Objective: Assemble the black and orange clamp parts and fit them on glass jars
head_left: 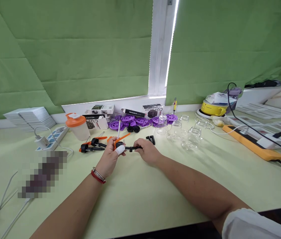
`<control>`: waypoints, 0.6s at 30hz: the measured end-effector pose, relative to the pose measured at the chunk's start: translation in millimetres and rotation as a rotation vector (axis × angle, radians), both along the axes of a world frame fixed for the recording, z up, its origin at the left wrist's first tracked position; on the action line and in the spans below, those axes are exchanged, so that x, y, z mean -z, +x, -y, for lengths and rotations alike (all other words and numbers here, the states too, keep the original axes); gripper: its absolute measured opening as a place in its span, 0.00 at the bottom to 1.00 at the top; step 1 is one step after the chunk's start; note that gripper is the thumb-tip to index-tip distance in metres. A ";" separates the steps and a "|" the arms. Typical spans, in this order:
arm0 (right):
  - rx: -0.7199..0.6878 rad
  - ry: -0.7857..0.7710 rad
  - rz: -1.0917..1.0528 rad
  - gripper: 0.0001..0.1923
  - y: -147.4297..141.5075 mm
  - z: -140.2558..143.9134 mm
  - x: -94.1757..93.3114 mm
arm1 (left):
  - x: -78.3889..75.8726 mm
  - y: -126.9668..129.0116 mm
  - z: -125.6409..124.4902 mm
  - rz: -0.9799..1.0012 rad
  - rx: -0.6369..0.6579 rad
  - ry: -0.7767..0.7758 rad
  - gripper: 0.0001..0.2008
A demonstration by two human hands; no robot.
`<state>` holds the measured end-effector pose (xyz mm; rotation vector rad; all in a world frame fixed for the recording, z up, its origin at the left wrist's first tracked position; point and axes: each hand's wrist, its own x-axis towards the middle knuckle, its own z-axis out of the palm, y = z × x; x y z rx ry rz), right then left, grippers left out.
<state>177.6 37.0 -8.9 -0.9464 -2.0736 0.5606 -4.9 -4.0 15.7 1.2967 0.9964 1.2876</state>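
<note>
My left hand, its thumb wrapped in white, is closed around the orange-and-black end of a small plastic assembly. A black arm runs from that end toward the right. At its far end my right hand pinches the black part between thumb and fingers. The assembly is held a little above or on the table; which, I cannot tell. Similar black-and-orange assemblies lie left of my left hand. Small black pieces rest just beyond my right hand.
Behind the hands lie purple discs and cup holder boxes. A shaker bottle and a white power strip are on the left. Clear glass jars stand right, before an orange power strip with cables.
</note>
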 end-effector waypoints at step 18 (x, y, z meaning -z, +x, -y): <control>-0.042 0.034 0.046 0.09 -1.9 2.0 2.5 | 11.6 0.0 -6.2 -0.174 -0.180 0.009 0.18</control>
